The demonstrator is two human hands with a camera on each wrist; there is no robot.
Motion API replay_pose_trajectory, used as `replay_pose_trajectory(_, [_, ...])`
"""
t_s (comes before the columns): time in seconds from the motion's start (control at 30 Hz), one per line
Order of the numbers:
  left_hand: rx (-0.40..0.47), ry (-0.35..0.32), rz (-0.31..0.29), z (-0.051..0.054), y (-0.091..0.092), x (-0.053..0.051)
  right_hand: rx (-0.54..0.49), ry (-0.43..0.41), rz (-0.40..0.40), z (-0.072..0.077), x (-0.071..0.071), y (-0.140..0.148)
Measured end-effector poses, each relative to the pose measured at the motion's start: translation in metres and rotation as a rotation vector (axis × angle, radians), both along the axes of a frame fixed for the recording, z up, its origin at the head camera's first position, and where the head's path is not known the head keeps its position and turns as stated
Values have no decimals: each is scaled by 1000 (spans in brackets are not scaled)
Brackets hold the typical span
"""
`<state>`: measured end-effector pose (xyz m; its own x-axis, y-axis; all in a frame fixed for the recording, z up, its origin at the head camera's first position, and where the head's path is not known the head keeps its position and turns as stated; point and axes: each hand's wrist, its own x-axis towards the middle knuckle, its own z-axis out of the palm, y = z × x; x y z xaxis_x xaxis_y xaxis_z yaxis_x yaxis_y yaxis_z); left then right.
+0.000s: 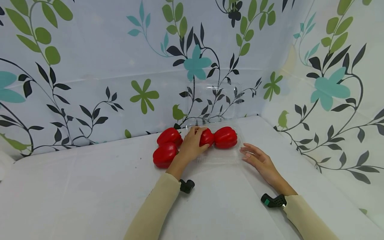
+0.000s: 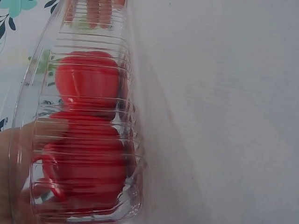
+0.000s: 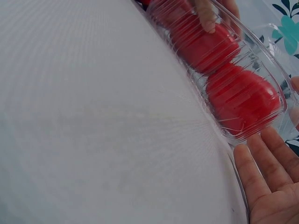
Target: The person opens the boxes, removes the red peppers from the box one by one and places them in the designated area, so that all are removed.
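Sleeves (image 1: 154, 210) seen nearest; pepper (image 1: 207, 137) gripped by left hand (image 1: 190, 145) inside clear tray (image 1: 220, 157), flanked by relaxed right hand (image 1: 261, 162), two peppers (image 1: 164, 155).

This is a curtained-off corner: leaf-printed fabric (image 1: 102, 63) hangs along two sides of a white table (image 1: 78, 193).

Cannot see all of the glossy red bell pepper (image 1: 207, 137) beneath the bare left hand (image 1: 192, 143) in the head view, nor, past the right wrist view's top edge, the rest of the clear, ribbed plastic container (image 3: 198, 80).
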<state>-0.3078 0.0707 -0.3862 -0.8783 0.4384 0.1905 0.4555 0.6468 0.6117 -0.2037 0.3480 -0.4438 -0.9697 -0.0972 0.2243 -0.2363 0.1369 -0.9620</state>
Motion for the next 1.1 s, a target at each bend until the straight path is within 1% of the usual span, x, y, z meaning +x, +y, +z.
replay_pose_trajectory(0.23, [69, 12, 3, -3, -2, 1, 14, -11, -7, -1, -1, 1])
replay_pose_trajectory(0.4, [112, 4, -3, -4, -3, 2, 13, -15, -25, 0, 0, -1])
replay_pose_trajectory(0.57, [138, 11, -10, -3, -4, 3, 1, -17, -26, 1, 1, -2])
replay_pose_trajectory(0.8, [173, 27, -13, -4, -4, 4, 13, -8, -27, 1, 0, -1])
replay_pose_trajectory(1.03, [183, 32, -14, -6, -6, 4, 1, 17, 4, -3, -3, 1])
replay_pose_trajectory(1.1, [199, 24, -20, -6, -6, 4, 0, 18, 6, -3, -3, 1])
